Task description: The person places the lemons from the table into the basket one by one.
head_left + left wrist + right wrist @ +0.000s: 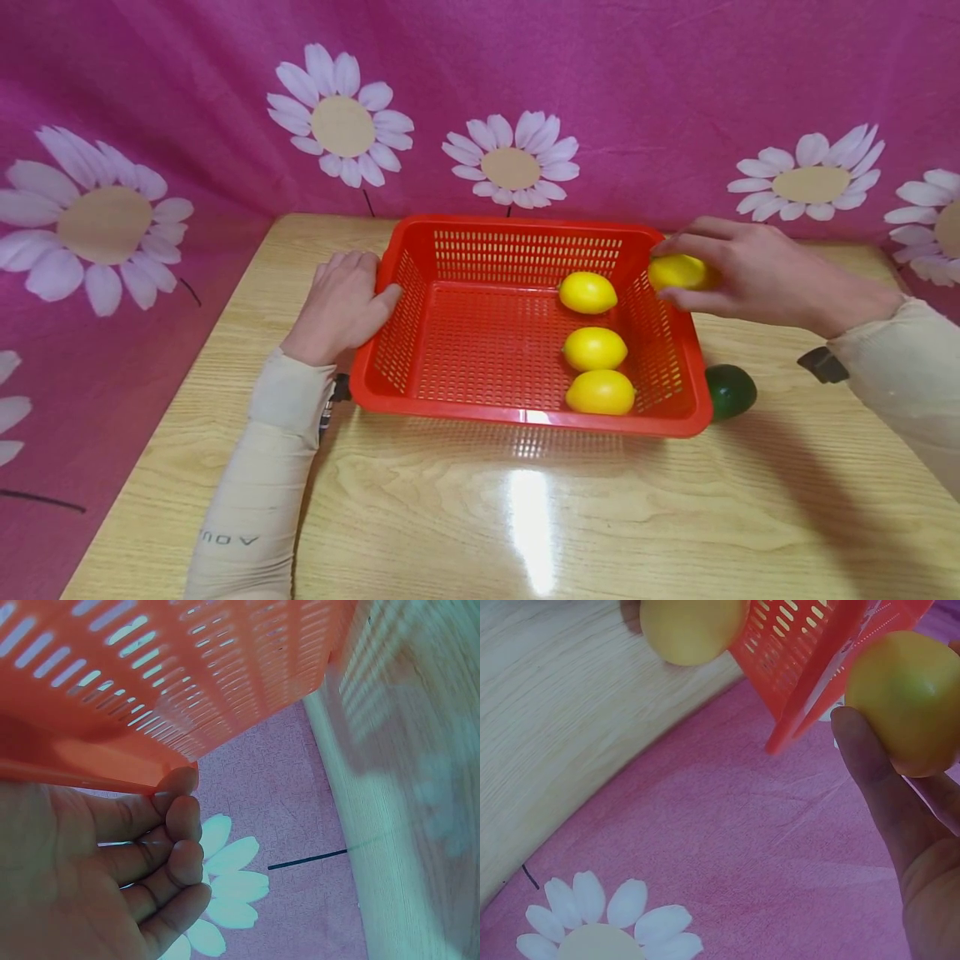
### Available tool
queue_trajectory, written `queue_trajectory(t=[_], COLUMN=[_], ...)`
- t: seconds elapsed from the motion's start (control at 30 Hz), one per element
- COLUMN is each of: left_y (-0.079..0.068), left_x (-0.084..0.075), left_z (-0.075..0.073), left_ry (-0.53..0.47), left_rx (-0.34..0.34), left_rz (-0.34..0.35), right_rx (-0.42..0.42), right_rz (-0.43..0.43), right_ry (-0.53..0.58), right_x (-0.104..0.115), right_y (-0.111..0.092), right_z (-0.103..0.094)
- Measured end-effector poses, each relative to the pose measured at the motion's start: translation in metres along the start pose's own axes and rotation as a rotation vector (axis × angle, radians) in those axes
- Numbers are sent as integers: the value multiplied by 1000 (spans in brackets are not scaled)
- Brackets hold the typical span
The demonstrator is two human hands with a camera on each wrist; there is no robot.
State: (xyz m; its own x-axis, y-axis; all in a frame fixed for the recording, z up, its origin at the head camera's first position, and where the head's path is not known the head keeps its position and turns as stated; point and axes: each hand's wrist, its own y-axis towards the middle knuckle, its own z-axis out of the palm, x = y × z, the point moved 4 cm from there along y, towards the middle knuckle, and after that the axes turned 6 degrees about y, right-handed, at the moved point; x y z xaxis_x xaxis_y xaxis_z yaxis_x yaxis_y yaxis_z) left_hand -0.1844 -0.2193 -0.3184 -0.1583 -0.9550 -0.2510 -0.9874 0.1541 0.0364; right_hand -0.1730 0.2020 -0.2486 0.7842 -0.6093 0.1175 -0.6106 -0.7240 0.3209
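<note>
A red plastic basket [495,333] with slotted walls stands on the table. Three lemons, among them a front lemon [600,392], lie along its right side. My left hand [341,304] grips the left rim, thumb on top; in the left wrist view its fingers [184,817] curl beneath the basket's lip. Over the right rim, my right hand [765,271] holds another lemon [681,272] between thumb and fingers. The right wrist view shows this lemon [907,703] close up, apart from the basket wall.
A dark green rounded fruit [731,392] sits against the basket's right outer side. In the right wrist view, another yellow fruit [694,628] shows beside the basket. A pink flowered cloth [615,100] hangs behind the wooden table [420,508].
</note>
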Motion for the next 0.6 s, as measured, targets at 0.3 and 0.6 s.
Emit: queue_trajectory(t=[0.3, 0.6], left_y=[0, 0], left_x=[1, 1], left_z=[1, 0], left_ry=[-2, 4], left_rx=[-9, -9], left_rz=[7, 11], right_rx=[12, 41], right_rz=[-3, 18], right_ry=[24, 29], right_x=[3, 6], right_y=[5, 9], right_z=[3, 8])
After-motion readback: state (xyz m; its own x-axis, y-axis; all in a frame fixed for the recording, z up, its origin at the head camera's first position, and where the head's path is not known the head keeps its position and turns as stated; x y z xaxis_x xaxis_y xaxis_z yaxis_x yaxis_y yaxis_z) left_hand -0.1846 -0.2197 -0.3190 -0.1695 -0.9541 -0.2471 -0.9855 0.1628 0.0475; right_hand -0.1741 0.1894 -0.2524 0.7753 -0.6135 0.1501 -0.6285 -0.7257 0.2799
